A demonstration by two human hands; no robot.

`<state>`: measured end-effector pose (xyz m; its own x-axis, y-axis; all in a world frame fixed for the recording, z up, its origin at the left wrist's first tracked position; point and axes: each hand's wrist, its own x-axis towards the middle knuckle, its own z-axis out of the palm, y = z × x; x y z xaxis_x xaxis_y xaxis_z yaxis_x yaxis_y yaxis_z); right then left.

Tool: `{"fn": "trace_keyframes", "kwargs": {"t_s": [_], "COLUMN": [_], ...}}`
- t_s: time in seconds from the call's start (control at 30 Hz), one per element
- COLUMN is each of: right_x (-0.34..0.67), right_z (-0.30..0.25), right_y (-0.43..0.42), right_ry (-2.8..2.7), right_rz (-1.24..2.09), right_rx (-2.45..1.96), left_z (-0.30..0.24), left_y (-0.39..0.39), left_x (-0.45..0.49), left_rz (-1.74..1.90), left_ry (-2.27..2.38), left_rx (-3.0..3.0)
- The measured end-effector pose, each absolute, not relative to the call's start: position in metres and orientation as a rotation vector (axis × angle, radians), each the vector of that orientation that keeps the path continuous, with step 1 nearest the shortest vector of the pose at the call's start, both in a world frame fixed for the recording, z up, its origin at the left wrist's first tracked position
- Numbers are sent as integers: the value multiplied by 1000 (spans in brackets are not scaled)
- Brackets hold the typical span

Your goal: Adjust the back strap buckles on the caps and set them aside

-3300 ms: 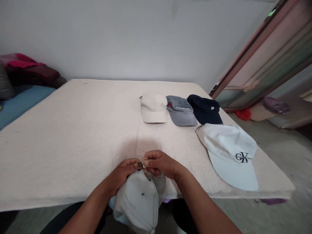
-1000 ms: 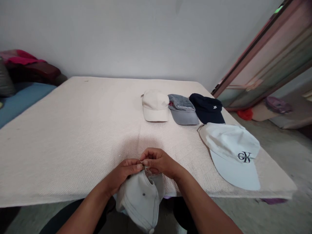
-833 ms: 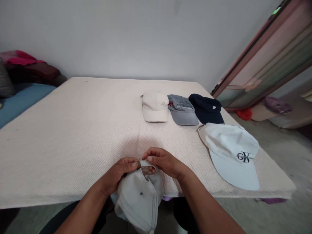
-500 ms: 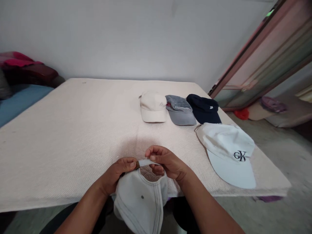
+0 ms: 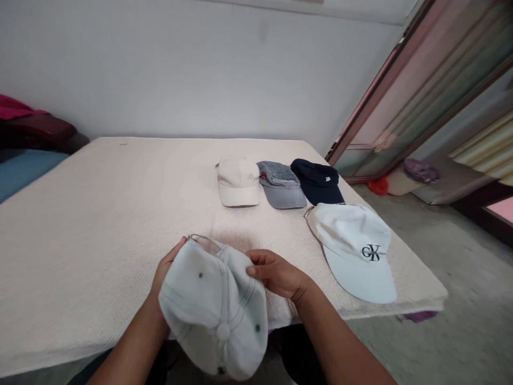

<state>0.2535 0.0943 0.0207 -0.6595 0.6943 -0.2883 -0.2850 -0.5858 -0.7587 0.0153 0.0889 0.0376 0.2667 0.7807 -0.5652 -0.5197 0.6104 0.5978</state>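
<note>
A pale grey-white baseball cap [image 5: 216,310] is held between both hands at the near table edge, its crown facing up and its back strap toward the wall. My left hand [image 5: 166,267] grips its left side, with most of the fingers hidden behind the fabric. On the right side, my right hand [image 5: 274,271] pinches the cap between thumb and fingers. Nearest to that hand on the table lies a white cap with black CK letters [image 5: 352,248], its brim toward me.
Farther back sit a cream cap [image 5: 239,181], a grey cap [image 5: 282,184] and a navy cap [image 5: 316,181] in a row. They rest on a cloth-covered table [image 5: 120,230] against a wall. A blue surface [image 5: 28,171] is at the left, a glass-panelled frame [image 5: 385,107] at the right.
The cap has tipped so more of its crown shows. My left hand has moved from the strap to the cap's left side, and my right hand from the strap to the crown's right side.
</note>
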Motion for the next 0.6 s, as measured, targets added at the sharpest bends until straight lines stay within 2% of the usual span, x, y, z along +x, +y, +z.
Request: {"fn": "trace_keyframes", "kwargs": {"t_s": [0.1,0.27,0.37,0.6], "right_x": [267,294,302,321], "right_z": [23,24,23,31], "right_y": [103,120,126,136], "right_ry": [-723,-538,-505,-625], "right_rz": [2010,1641,1533,1362], "right_rx": [-799,-896,-938,-931], "left_z": [37,23,12,11], "left_y": [93,79,73,98], "left_x": [29,58,71,102], "left_rz": [852,782,771,1025], "left_ry": [861,708,714,751], "left_rx": [179,290,391,429]}}
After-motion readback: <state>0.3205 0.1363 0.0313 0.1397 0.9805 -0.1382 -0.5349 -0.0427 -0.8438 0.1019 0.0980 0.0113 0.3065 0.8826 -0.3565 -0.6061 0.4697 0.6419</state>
